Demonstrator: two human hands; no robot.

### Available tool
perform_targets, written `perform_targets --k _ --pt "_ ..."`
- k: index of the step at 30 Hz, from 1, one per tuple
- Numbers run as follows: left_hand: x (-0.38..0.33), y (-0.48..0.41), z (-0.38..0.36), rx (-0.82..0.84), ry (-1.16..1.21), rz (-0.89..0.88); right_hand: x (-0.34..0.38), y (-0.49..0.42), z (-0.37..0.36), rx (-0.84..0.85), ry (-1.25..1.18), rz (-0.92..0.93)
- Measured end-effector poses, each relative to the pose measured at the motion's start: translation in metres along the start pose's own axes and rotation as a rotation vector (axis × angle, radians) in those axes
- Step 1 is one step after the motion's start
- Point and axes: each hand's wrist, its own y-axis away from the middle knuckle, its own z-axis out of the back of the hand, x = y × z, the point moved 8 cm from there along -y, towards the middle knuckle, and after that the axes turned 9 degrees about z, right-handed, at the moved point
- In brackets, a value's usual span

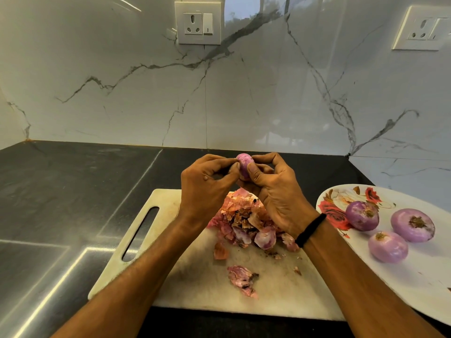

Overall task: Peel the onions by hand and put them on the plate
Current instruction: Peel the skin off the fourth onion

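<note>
Aloft, onion (244, 164) gripped between left hand (207, 189) and right hand (275, 191); plate (415, 272) well right.

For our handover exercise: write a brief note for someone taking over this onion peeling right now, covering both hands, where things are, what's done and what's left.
Left hand and right hand both grip one onion above the cutting board, fingers picking at its skin.
Three peeled onions lie on the flowered plate at right.
Peels are heaped on the board.
Left: finish this onion, then plate it.
</note>
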Motion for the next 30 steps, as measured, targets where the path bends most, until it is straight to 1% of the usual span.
perform_targets --k 4,7,9,13,15,21,27,30 --pt "-0.002 0.001 0.002 -0.026 -0.057 -0.04 -0.002 0.001 0.0 0.003 0.054 0.016" --pt "-0.001 0.001 0.002 -0.024 -0.07 -0.04 -0.003 0.001 -0.002 0.012 0.051 0.008" --pt "0.001 0.0 0.001 -0.014 -0.054 -0.01 -0.003 0.002 -0.003 0.019 0.026 -0.01" --pt "0.01 -0.002 -0.001 -0.004 0.042 0.125 -0.004 0.003 -0.005 0.014 -0.058 -0.046" --pt "0.013 -0.003 -0.001 -0.011 0.076 0.155 -0.005 0.002 -0.004 0.004 -0.087 -0.056" --pt "0.01 -0.003 -0.004 0.023 0.062 0.096 -0.004 -0.001 0.001 -0.017 -0.079 -0.045" --pt "0.01 -0.003 -0.002 0.031 0.061 0.094 0.0 -0.003 0.003 0.003 0.051 0.043" --pt "0.01 -0.003 -0.002 0.02 0.043 0.099 0.003 -0.004 0.006 0.014 0.22 0.12"
